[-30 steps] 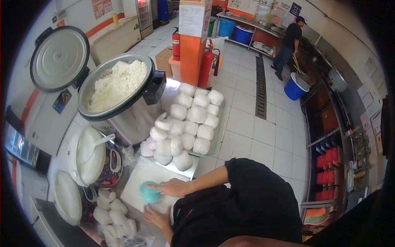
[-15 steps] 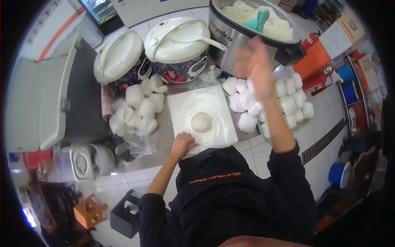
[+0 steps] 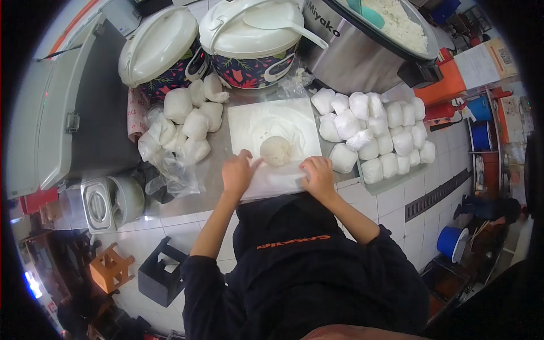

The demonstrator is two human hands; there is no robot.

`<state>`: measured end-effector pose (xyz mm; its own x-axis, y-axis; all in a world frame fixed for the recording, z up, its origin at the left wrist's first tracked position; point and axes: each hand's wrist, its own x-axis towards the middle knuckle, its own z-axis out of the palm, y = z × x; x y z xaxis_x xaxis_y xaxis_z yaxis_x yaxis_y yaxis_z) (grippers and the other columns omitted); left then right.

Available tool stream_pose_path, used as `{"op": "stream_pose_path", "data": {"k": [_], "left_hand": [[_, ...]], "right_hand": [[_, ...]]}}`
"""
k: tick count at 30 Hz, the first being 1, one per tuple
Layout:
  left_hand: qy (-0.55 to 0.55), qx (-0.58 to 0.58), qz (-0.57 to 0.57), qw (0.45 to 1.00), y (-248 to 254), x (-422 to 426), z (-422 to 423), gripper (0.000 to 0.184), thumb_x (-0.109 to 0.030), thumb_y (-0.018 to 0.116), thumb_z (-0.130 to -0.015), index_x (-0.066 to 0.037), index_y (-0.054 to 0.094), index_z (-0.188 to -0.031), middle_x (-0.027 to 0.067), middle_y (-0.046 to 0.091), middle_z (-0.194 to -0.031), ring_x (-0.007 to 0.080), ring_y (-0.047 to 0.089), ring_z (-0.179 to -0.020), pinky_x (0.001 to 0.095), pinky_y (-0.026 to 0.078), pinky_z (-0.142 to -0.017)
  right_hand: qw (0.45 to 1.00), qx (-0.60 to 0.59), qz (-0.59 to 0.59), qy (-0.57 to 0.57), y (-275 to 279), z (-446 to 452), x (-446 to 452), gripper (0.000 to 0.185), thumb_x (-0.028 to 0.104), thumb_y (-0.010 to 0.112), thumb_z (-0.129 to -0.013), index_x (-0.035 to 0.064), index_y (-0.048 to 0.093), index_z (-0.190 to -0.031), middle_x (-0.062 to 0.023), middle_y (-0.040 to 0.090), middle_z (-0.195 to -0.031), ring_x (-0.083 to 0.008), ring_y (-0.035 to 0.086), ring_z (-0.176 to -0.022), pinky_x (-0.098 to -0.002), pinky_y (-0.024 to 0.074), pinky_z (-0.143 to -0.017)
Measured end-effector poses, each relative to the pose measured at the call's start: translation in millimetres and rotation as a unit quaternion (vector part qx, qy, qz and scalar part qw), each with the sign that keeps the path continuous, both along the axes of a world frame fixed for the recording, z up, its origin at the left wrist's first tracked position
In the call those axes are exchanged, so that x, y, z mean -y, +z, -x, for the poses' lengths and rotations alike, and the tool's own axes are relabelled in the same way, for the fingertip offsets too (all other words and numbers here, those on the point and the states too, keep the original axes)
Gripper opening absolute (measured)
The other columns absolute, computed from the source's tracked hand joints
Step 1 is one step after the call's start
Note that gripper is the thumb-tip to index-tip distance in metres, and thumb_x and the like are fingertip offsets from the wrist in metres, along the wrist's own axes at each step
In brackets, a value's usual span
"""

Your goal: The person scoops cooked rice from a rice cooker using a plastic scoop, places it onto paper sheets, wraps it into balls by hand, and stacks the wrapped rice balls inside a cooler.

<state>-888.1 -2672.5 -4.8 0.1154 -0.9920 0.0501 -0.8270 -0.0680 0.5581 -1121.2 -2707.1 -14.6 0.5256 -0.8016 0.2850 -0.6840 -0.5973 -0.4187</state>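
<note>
A round mound of cooked rice sits on a white sheet of wrapping paper on the metal table in front of me. My left hand grips the near part of the sheet, to the left of the rice. On the other side, my right hand has its fingers closed on the same near edge. Between both hands the edge is raised and folded up against the near side of the mound. Scattered grains lie on the paper beyond it.
Wrapped white bundles lie to the right, several more in a tray. Further bundles are at the left. Two flowered rice cookers and a large steel cooker with a turquoise scoop stand behind. An open cool box is far left.
My right hand has come down from near the steel cooker to the sheet's near edge. The near edge is now lifted toward the rice. My left hand has stayed at the paper's left side.
</note>
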Motion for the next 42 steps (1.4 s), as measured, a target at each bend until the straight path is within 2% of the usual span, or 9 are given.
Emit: {"op": "stream_pose_path", "data": {"k": [4,7,15,18,21,24,33,39,42], "left_hand": [[-0.136,0.13,0.166,0.968,15,-27,18,0.025,-0.031,0.065,-0.07,-0.011,0.056,-0.08,0.0023,0.054,-0.078,0.0211,0.053,-0.075,0.034,0.039,-0.067],[-0.158,0.155,0.061,0.973,-27,-46,-8,0.017,-0.019,0.063,-0.069,-0.012,0.058,-0.084,0.0015,0.053,-0.076,0.0198,0.052,-0.073,0.0345,0.039,-0.065],[-0.113,-0.138,-0.069,0.982,-10,-52,-46,0.005,-0.008,0.063,-0.07,-0.01,0.064,-0.075,0.0042,0.057,-0.082,0.0224,0.054,-0.085,0.0343,0.041,-0.079],[0.014,-0.321,-0.042,0.946,-21,-29,-43,0.006,-0.008,0.057,-0.078,-0.005,0.062,-0.074,0.007,0.06,-0.092,0.0254,0.053,-0.098,0.0339,0.039,-0.087],[-0.025,-0.185,0.19,0.964,-22,-1,-28,0.013,-0.008,0.053,-0.082,-0.002,0.057,-0.071,0.01,0.06,-0.103,0.0262,0.051,-0.106,0.0323,0.04,-0.088],[-0.083,-0.102,0.287,0.949,-14,11,-15,0.019,-0.009,0.051,-0.084,-0.001,0.052,-0.067,0.0126,0.061,-0.102,0.0285,0.054,-0.104,0.0328,0.042,-0.086],[0.232,-0.132,-0.077,0.961,-40,16,-17,0.032,-0.024,0.054,-0.085,0.004,0.055,-0.068,0.0166,0.05,-0.054,0.0306,0.055,-0.054,0.0371,0.04,-0.053],[0.241,-0.102,-0.091,0.961,-42,7,-14,0.028,-0.023,0.054,-0.083,0.001,0.057,-0.068,0.0165,0.053,-0.059,0.0331,0.052,-0.056,0.0382,0.042,-0.057],[0.213,0.061,0.166,0.961,-48,-1,-13,0.02,-0.021,0.053,-0.082,-0.003,0.06,-0.08,0.0137,0.057,-0.07,0.0297,0.055,-0.065,0.0384,0.043,-0.06]], "right_hand": [[0.999,0.041,0.007,0.022,-5,13,0,0.024,0.007,0.061,-0.058,0.0096,0.056,-0.081,-0.0016,0.055,-0.085,-0.0217,0.051,-0.085,-0.0372,0.035,-0.077],[0.997,0.023,0.01,0.069,-19,30,-1,0.023,0.005,0.061,-0.059,0.0101,0.057,-0.081,-0.0011,0.057,-0.085,-0.021,0.053,-0.084,-0.0362,0.0361,-0.077],[0.974,0.106,-0.104,0.173,-14,58,3,0.008,0.007,0.063,-0.07,0.0059,0.063,-0.078,-0.0027,0.059,-0.074,-0.021,0.056,-0.072,-0.0304,0.0414,-0.064],[0.946,0.196,-0.258,-0.001,-26,53,14,0.01,0.011,0.059,-0.079,0.0014,0.062,-0.08,-0.0073,0.058,-0.069,-0.0194,0.054,-0.061,-0.0292,0.041,-0.057],[0.904,0.331,-0.23,-0.14,-39,21,25,0.021,0.018,0.056,-0.085,-0.0013,0.06,-0.078,-0.0114,0.056,-0.063,-0.0162,0.049,-0.053,-0.0276,0.0386,-0.052],[0.898,0.317,-0.215,-0.218,-53,7,31,0.026,0.021,0.056,-0.086,-0.0026,0.057,-0.075,-0.0137,0.054,-0.061,-0.0156,0.046,-0.052,-0.0291,0.0382,-0.052],[0.93,0.199,-0.105,-0.29,-49,-8,35,0.034,0.025,0.055,-0.085,-0.0023,0.052,-0.065,-0.0198,0.051,-0.056,-0.034,0.049,-0.049,-0.0404,0.0378,-0.05],[0.942,-0.059,-0.225,-0.242,-35,-1,45,0.017,0.016,0.055,-0.082,0.0,0.054,-0.077,-0.0206,0.057,-0.074,-0.0375,0.054,-0.07,-0.0456,0.0414,-0.064],[0.982,-0.069,-0.069,-0.161,-28,-11,76,0.019,0.01,0.058,-0.076,0.0017,0.053,-0.092,-0.0182,0.055,-0.091,-0.0341,0.053,-0.087,-0.0425,0.0418,-0.076]]}}
